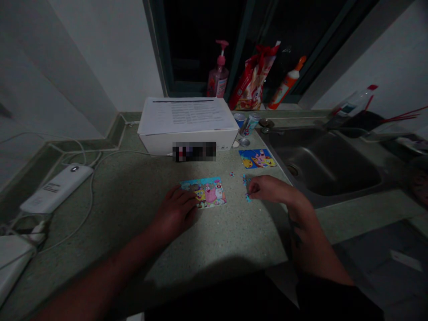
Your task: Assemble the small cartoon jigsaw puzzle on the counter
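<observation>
A small colourful cartoon jigsaw puzzle [209, 191] lies on the speckled green counter [133, 196]. My left hand [175, 211] rests on the puzzle's left edge, its fingers curled down on it. To the right, my right hand [270, 189] pinches a small blue puzzle piece [248, 196] among a few loose pieces [245, 180]. One tiny piece [231, 174] lies apart. A cartoon reference picture [257, 158] lies farther back, near the sink.
A white box [187, 138] topped with a printed sheet stands at the back. Two small cans [249, 124] and a lid are beside it. A steel sink [321, 162] is at the right. A power bank [55, 187] with cables lies left. Bottles and a snack bag [252, 80] line the window sill.
</observation>
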Demonstrator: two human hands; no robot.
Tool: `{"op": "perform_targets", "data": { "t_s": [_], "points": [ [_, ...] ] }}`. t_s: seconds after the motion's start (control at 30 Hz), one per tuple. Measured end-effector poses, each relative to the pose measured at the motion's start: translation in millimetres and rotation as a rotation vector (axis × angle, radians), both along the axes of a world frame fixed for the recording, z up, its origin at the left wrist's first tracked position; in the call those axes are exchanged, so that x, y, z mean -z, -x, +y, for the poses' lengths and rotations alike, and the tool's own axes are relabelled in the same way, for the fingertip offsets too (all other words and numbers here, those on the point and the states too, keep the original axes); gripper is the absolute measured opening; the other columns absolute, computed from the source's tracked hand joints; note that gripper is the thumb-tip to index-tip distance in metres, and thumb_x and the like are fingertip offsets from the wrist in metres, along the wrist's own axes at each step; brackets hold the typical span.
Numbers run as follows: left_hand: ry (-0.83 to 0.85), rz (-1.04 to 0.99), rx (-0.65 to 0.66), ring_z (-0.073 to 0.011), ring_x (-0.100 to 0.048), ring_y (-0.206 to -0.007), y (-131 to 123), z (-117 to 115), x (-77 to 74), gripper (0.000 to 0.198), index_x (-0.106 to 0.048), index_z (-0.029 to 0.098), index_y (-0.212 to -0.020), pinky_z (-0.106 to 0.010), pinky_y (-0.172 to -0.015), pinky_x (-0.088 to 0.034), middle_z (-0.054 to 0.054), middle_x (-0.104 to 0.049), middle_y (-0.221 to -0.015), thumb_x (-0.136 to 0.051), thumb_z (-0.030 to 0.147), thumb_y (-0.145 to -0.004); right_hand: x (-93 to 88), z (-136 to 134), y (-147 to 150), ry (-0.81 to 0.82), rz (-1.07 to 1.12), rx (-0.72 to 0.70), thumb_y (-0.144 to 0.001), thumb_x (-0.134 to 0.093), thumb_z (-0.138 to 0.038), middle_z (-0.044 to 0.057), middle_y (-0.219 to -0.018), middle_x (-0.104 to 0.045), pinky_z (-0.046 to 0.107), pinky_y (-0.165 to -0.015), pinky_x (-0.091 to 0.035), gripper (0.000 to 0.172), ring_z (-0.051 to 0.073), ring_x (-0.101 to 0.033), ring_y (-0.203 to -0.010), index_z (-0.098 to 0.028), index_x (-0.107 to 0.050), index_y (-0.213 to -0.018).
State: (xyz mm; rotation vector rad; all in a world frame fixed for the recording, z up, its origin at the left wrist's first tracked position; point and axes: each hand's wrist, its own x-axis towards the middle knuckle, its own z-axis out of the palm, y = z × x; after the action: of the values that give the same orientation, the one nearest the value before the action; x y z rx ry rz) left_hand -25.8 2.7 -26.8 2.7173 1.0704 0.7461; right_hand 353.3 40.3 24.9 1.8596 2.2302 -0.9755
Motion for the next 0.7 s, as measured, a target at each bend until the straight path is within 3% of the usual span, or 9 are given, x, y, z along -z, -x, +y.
{"op": "perform_targets", "data": {
  "t_s": [0.13, 0.3, 0.47, 0.7],
  "points": [
    [0.006, 0.010, 0.004, -0.0293, -0.070, -0.110, 0.1, -0.2, -0.8, 0.020, -0.075, 0.023, -0.113, -0.062, -0.116, -0.042, -0.007, -0.078, -0.119, -0.062, 0.018, -0.098, 1.6, -2.5, -0.1, -0.009, 0.027, -0.012, -0.077, -0.084, -0.023, 0.002, -0.082, -0.079, 0.031, -0.064, -0.052, 0.012, 0.020, -0.071, -0.072, -0.024, -0.077, -0.086],
    [-0.008, -0.002, 0.009, -0.0299, -0.071, -0.110, -1.1, -0.4, -2.5, 0.018, -0.075, 0.023, -0.111, -0.062, -0.115, -0.044, -0.007, -0.078, -0.117, -0.064, 0.017, -0.098, -1.4, -4.5, 1.6, -0.030, 0.016, -0.018, -0.082, -0.081, -0.025, 0.003, -0.082, -0.078, 0.032, -0.065, -0.052, 0.004, 0.020, -0.071, -0.072, -0.024, -0.078, -0.085],
    [0.003, 0.000, 0.005, -0.0286, -0.070, -0.111, -1.9, -1.0, -6.1, 0.018, -0.075, 0.024, -0.110, -0.060, -0.116, -0.043, -0.007, -0.079, -0.118, -0.064, 0.018, -0.098, -1.9, -5.2, 4.2, -0.058, -0.033, 0.026, -0.078, -0.082, -0.019, 0.004, -0.077, -0.077, 0.034, -0.063, -0.049, 0.005, 0.022, -0.069, -0.067, -0.024, -0.080, -0.079],
    [0.006, -0.017, -0.008, -0.0276, -0.070, -0.110, -2.9, -1.9, -5.5, 0.018, -0.075, 0.023, -0.111, -0.060, -0.117, -0.042, -0.007, -0.079, -0.117, -0.062, 0.019, -0.100, -2.0, -5.4, 7.2, -0.046, -0.059, -0.041, -0.084, -0.077, -0.025, 0.003, -0.081, -0.078, 0.032, -0.062, -0.048, 0.003, 0.020, -0.070, -0.070, -0.024, -0.079, -0.084]
  ]
}}
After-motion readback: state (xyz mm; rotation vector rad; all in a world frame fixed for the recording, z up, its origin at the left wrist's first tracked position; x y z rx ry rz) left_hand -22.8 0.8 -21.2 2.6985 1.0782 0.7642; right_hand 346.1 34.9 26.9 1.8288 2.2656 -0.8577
